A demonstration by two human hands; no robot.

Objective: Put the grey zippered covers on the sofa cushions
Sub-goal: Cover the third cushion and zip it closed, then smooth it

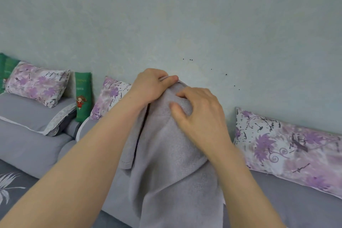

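the grey cover (166, 163) is held upright in the middle of the view, in front of the sofa (296, 201), with a dark open slit running down its ten o'clock side. at its twelve o'clock tip the left hand (149, 85) curls its fingers close together, pinching the top edge. the right hand (199, 114), at one o'clock, grips the fabric with bent, slightly spread fingers and thumb. floral pillows (288, 150) lean on the wall (166, 15) at three and nine o'clock, and a green cushion (83, 96) stands at nine.
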